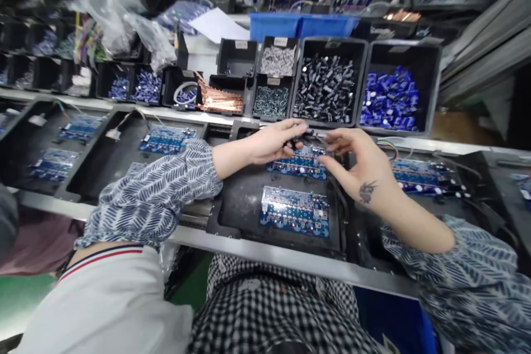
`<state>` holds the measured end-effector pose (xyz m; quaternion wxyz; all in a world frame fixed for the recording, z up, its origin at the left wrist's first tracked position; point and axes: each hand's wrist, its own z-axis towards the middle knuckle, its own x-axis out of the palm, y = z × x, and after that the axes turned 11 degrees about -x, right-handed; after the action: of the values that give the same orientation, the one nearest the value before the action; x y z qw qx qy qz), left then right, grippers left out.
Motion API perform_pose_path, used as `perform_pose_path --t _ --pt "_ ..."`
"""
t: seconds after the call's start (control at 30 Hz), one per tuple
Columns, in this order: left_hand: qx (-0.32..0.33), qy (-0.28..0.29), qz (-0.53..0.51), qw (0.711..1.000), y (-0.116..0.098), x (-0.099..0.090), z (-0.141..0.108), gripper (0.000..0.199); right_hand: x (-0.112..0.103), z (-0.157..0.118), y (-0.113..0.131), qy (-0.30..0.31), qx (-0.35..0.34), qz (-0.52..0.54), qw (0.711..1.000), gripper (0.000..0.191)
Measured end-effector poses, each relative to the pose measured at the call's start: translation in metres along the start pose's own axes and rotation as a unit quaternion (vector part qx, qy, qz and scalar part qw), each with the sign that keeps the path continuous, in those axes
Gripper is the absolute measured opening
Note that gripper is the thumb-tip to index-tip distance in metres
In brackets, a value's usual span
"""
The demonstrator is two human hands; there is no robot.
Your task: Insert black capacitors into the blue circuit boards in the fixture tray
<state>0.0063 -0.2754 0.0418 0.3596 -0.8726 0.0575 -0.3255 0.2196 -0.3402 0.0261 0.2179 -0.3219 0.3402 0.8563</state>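
The upper circuit board (298, 166) lies just under the two hands, one of two boards in the black tray (243, 204); the lower circuit board (295, 213) is nearer to the body. The left hand (276, 141) holds small black parts (293, 142); their number I cannot tell. The right hand (363, 168) is partly open, with thumb and fingers apart. Beyond the hands stand two large bins, one with black components (326, 86), one with blue components (390, 98).

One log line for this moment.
left hand: holding small dark parts | right hand: at upper blue board | lower blue board: in black tray
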Motion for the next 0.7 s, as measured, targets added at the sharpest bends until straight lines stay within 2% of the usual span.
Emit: perform_pose_path --t 0.13,0.2,0.27,0.37,0.43,0.5,0.6,0.63,0.7 --pt "-0.086 0.027 -0.126 0.988 0.033 0.011 -0.029 0.018 0.004 -0.013 0.019 0.016 -0.009 0.074 0.997 0.037" --pt "-0.114 0.027 -0.178 0.977 0.045 0.016 -0.037 0.02 0.003 -0.022 0.024 0.04 -0.039 0.062 0.997 0.027" --pt "-0.142 0.035 -0.207 0.967 0.054 0.02 -0.041 0.023 0.0 -0.029 0.028 0.084 -0.086 0.027 0.992 0.017" --pt "-0.182 0.061 -0.215 0.958 0.065 0.02 -0.04 0.024 -0.008 -0.033 0.033 0.177 -0.127 0.006 0.976 0.027" --pt "-0.2 0.077 -0.213 0.953 0.069 0.018 -0.038 0.022 -0.015 -0.033 0.033 0.213 -0.141 0.009 0.967 0.029" --pt "-0.21 0.086 -0.209 0.951 0.071 0.016 -0.036 0.021 -0.022 -0.031 0.027 0.184 -0.119 -0.014 0.976 0.023" --pt "-0.217 0.064 -0.208 0.952 0.07 0.014 -0.033 0.021 -0.024 -0.027 0.003 0.111 -0.003 -0.099 0.989 0.016" --pt "-0.22 0.05 -0.205 0.952 0.069 0.013 -0.033 0.022 -0.022 -0.026 -0.008 0.119 0.032 -0.125 0.984 0.019" --pt "-0.225 0.024 -0.192 0.955 0.069 0.014 -0.032 0.022 -0.012 -0.024 -0.027 0.198 0.056 -0.153 0.966 0.025"
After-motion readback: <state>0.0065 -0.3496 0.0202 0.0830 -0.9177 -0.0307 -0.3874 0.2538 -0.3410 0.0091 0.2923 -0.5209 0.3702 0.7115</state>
